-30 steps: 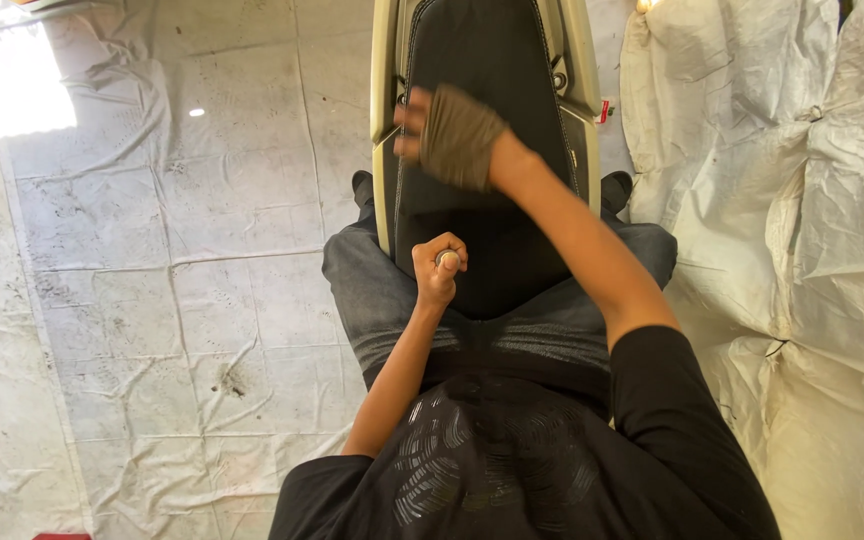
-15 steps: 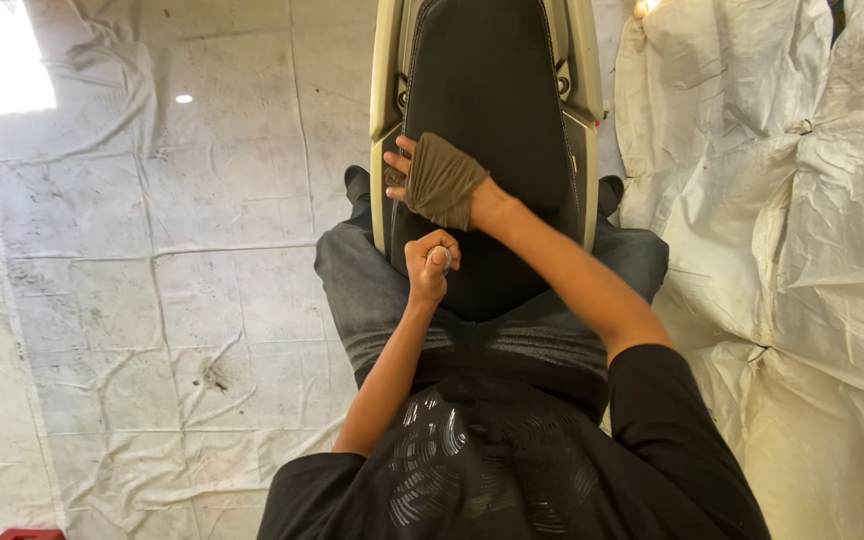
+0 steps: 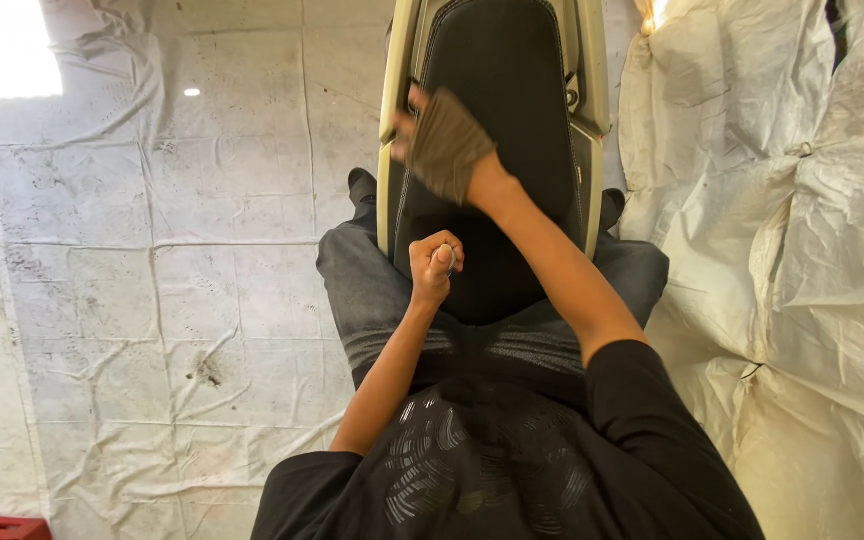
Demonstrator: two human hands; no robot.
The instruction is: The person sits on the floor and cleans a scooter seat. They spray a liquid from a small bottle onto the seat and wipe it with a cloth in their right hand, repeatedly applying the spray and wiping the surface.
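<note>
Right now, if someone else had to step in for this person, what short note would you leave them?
Left hand: closed in a fist around a small pale object, too hidden to identify, held over the near end of the long black padded seat.
Right hand: pressing a brown-grey cloth pad flat on the seat's left side, beside the cream-coloured frame.
The seat lies lengthwise between the person's knees, over white sheeting on the floor.
Done or left: the pictures cannot show which parts have been rubbed; check the seat surface yourself.

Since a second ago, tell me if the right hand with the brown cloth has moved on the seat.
Yes. The right hand with the brown cloth slid toward the black seat's left edge.
</note>
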